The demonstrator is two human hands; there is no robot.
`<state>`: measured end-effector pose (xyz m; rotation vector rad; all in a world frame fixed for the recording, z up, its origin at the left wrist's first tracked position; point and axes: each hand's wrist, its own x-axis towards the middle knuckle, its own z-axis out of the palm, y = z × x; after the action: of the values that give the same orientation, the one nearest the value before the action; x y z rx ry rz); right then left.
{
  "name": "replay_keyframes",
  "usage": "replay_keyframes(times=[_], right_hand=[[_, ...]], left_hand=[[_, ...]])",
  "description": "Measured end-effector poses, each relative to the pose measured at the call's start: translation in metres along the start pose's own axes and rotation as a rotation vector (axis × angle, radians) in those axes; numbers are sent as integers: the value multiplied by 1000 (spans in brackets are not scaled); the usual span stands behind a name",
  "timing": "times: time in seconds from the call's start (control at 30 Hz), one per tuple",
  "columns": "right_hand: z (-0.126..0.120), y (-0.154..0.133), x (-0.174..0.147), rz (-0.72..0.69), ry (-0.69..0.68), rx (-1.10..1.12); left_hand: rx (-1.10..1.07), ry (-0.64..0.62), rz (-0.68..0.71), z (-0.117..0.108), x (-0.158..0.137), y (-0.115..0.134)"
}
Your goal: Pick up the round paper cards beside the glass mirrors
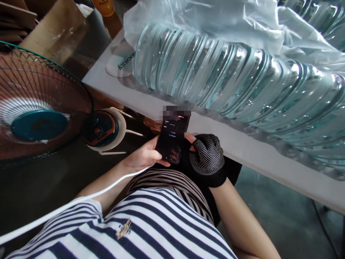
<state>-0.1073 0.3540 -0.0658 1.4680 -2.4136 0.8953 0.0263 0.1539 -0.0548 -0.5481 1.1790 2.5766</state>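
My left hand (147, 154) is bare and wrapped round the lower left of a dark smartphone (172, 142), its thumb along the near edge. The lit screen faces up and shows small lines of text; its top end is blurred out. My right hand (207, 154) wears a black glove with white dots and bare fingertips. It is curled beside the phone's right edge, one fingertip at the screen's side, and I see nothing held in it. A white cable (107, 187) runs across my left forearm up to the left hand.
A long row of clear glass dishes (215, 72) stands on edge along the white table (242, 154), plastic wrap (215, 21) behind them. On the left are a fan (40, 122), a smaller round device (101, 127) and cardboard boxes (59, 28).
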Motion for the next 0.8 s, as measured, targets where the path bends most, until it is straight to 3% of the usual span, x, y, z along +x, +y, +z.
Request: replay_keyframes(times=[0.8], right_hand=[[1,2,-2,-32,12,-19]], left_hand=[[25,0,-3,2,1,2]])
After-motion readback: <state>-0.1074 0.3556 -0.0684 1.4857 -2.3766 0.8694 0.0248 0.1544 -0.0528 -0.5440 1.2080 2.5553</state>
